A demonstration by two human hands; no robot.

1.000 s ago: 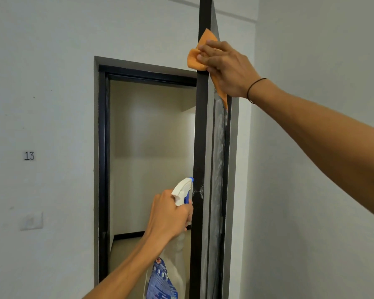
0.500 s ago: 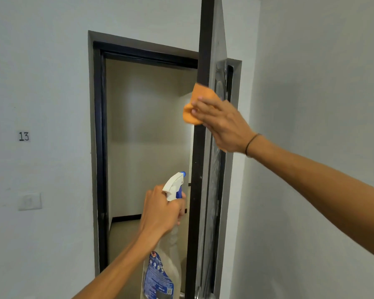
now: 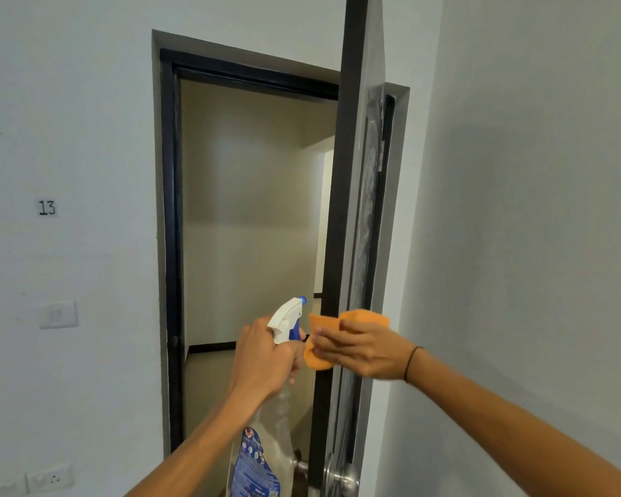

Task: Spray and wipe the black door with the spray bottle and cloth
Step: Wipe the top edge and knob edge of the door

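Halfway down the tall black door's upright edge (image 3: 332, 217), the right hand (image 3: 366, 353) pinched a folded orange cloth (image 3: 318, 347) around it, left hand (image 3: 262, 356) gripping the white-nozzled spray bottle (image 3: 287, 319) just beside

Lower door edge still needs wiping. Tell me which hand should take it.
The right hand. It already grips the orange cloth wrapped over the black door edge, just above the unwiped stretch. The left hand is occupied holding the spray bottle.
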